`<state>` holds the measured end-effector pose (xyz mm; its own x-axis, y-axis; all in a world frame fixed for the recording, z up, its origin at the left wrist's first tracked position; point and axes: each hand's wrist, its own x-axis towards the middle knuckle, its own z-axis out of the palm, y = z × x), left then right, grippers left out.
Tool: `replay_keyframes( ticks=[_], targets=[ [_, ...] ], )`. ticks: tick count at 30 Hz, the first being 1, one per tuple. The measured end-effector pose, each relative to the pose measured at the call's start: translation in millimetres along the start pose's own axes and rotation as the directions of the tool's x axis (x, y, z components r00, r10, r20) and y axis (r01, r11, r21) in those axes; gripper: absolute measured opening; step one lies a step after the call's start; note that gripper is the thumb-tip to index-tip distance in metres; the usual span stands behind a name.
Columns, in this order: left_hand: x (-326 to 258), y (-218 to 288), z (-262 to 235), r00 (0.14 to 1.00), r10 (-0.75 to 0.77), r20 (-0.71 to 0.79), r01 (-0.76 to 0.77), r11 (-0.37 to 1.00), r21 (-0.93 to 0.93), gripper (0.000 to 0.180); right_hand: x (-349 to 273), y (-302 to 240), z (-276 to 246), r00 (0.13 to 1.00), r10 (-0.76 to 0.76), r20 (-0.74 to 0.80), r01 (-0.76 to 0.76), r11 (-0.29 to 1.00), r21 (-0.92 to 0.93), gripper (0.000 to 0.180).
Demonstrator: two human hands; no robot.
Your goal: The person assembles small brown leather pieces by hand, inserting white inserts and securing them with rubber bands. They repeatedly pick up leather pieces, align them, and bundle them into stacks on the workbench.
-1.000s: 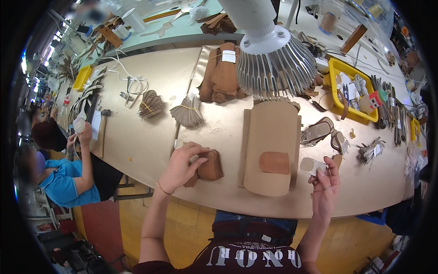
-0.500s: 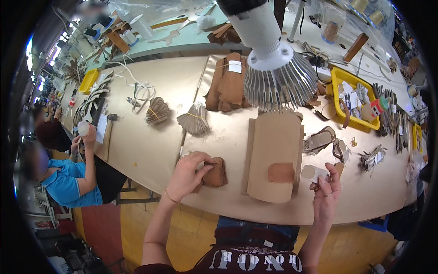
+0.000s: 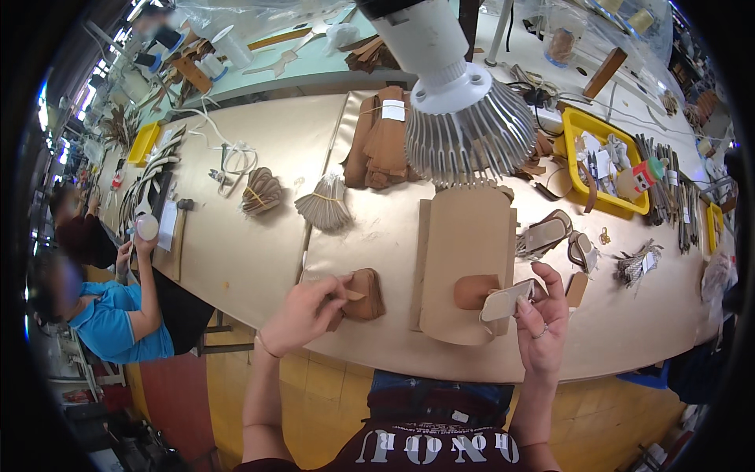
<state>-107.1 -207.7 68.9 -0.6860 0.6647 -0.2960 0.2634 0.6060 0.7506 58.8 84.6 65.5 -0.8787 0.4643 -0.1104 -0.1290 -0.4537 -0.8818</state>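
Your left hand (image 3: 303,315) pinching a thin tan piece off the brown leather stack (image 3: 363,293) at 7 o'clock on the table (image 3: 252,252), your right hand (image 3: 543,318) closed around a pale sole piece (image 3: 506,300), brown oval patch (image 3: 475,291) just at its 9 o'clock.

Between the stack of brown pieces (image 3: 363,293) and the cardboard board (image 3: 465,263) a narrow strip of workbench (image 3: 259,259) stays free. The lamp head (image 3: 464,134) hangs over the board's far end. Sandal straps (image 3: 550,234) crowd the right side.
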Motion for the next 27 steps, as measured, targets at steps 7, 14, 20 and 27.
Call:
replay_keyframes(
  ticks=[7, 14, 20, 27],
  targets=[
    [-6, -4, -44, 0.897, 0.403, 0.181, -0.388, 0.914, -0.115, 0.008, 0, -1, 1, 0.997, -0.037, -0.063, 0.041, 0.997, 0.063, 0.047],
    [15, 22, -24, 0.952, -0.036, -0.305, -0.204, 0.666, -0.718, 0.009, 7, 0, -10, 0.962, -0.143, -0.235, 0.126, 0.989, -0.083, 0.038],
    [70, 75, 35, 0.979, 0.01, -0.204, -0.167, 0.612, -0.773, 0.022, 4, 1, -14, 0.937, -0.17, -0.304, 0.129, 0.98, -0.15, 0.039],
    [93, 97, 63, 0.986, 0.009, -0.165, -0.128, 0.675, -0.727, 0.028, 3, -3, -19, 0.931, -0.17, -0.323, 0.128, 0.981, -0.146, 0.037]
  ],
)
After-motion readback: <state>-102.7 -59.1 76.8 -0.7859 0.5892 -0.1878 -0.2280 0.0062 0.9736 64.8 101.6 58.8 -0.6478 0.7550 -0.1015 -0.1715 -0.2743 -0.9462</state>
